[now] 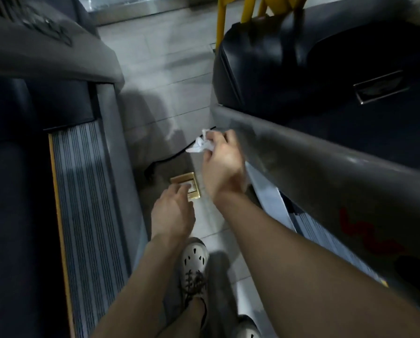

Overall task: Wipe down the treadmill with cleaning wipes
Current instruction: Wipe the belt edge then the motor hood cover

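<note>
A person stands in the tiled aisle between two machines, one pale perforated shoe (194,259) planted forward and a second shoe (246,328) at the bottom edge. Both bare forearms reach down and ahead. The left hand (172,211) hangs low with its fingers loosely curled and nothing visible in them, above a brass floor plate (183,179) set into the tiled floor (167,69). It plays no part in the cleaning. Just beyond, the right hand (222,164) bunches a crumpled white wipe (201,143) in its fingers. The wad pokes out to the left of the knuckles, just beside the lower end of the grey side rail (313,157) of the treadmill (350,142) on the person's right. Motion blur hides whether wipe and rail touch.

The step in hand appears to be wiping that rail, or bringing the wipe to it. The next move likely calls for turning the wad toward the rail, pressing it flat against the curved surface and drawing it along the length. The folded lump may first need spreading so that more of it meets the metal.

A black cable (165,159) snakes across the floor past the plate. To the left runs the ribbed side deck (87,191) of the other machine. Farther off sit the treadmill's black motor hood (313,57) and, behind it, a yellow frame (220,23).
</note>
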### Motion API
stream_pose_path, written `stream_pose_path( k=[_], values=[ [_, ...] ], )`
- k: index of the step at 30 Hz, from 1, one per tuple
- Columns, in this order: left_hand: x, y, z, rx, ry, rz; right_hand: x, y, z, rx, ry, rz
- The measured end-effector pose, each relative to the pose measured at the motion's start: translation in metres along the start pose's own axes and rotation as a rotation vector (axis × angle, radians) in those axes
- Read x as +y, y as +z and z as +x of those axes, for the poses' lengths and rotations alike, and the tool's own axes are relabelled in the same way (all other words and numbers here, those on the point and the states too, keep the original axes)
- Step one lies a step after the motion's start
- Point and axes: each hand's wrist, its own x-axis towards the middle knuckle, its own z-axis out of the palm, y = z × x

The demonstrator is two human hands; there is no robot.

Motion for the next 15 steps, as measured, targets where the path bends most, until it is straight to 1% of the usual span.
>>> stream_pose_path(
  k=[4, 7, 9, 13, 15],
  values=[
    [0.018, -0.034, 0.048, 0.069, 0.025, 0.067, -0.018, -0.022, 0.041, 0.012, -0.023, 0.023],
    [0.037, -0.055, 0.089, 0.099, 0.066, 0.116, -0.025, -0.044, 0.075, 0.015, -0.144, -0.023],
    [0.051, -0.067, 0.112, 0.067, 0.079, 0.120, -0.022, -0.059, 0.101, -0.020, -0.207, -0.078],
    [0.078, -0.083, 0.160, 0.003, 0.100, 0.129, 0.003, -0.085, 0.153, -0.011, -0.174, -0.177],
    [0.088, -0.086, 0.184, -0.020, 0.097, 0.118, 0.022, -0.096, 0.172, -0.041, -0.141, -0.203]
  ],
)
